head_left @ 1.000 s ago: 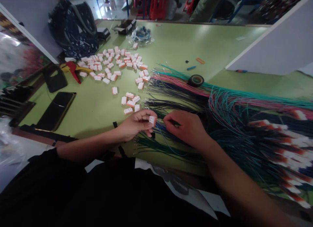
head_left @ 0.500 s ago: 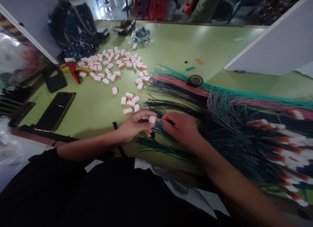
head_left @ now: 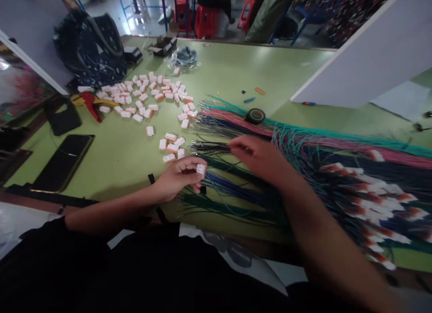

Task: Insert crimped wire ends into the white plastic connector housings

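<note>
My left hand is closed on a small white connector housing with an orange side, pinched between thumb and fingers. A thin blue wire runs from this housing off to the right. Above the fanned-out wires hovers my right hand, slightly blurred, its fingers loosely stretched toward the black wires; nothing shows between them. Blue wires and dark green wires lie below it, with pink wires and teal wires farther up. Several loose connector housings lie just beyond my left hand.
A large scatter of housings covers the back left, near red-and-yellow pliers, a phone and a patterned bag. Black tape rests on the wires. Wired connectors pile up at right. White panels border the table.
My right hand has moved away from the held housing, up and over the black wires, its fingers loosening from a pinch. My left hand keeps the housing. The whole view has shifted slightly.
</note>
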Demonstrator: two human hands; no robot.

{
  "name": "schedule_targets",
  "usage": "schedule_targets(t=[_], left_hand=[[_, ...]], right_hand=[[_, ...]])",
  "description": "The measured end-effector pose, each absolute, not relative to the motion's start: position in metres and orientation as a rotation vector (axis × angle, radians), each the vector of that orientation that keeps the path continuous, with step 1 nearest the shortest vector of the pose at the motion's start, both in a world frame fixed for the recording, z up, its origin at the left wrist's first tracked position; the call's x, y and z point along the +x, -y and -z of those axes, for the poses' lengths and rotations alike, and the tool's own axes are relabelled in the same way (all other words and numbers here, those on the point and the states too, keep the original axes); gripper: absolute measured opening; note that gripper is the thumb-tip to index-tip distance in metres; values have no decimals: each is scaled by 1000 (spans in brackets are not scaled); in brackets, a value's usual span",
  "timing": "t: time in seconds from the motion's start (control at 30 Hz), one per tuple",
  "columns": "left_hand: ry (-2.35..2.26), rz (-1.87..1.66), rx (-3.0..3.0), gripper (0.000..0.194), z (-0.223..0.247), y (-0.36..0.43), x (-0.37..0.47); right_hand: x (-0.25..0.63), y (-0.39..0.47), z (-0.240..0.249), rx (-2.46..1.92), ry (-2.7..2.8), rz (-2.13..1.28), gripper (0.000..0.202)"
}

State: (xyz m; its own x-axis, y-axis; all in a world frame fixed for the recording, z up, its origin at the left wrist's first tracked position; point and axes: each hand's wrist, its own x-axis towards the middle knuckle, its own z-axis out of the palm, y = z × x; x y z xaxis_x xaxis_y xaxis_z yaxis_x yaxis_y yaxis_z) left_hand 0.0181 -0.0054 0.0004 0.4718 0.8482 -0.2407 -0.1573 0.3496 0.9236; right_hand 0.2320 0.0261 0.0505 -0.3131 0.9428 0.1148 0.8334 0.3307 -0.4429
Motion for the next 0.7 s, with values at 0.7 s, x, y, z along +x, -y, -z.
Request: schedule_targets(t=[0.7], left_hand=[[-908,-661,869,30,-3,2,18]], right_hand=[[328,-143,-43,-2655,1904,219,38]])
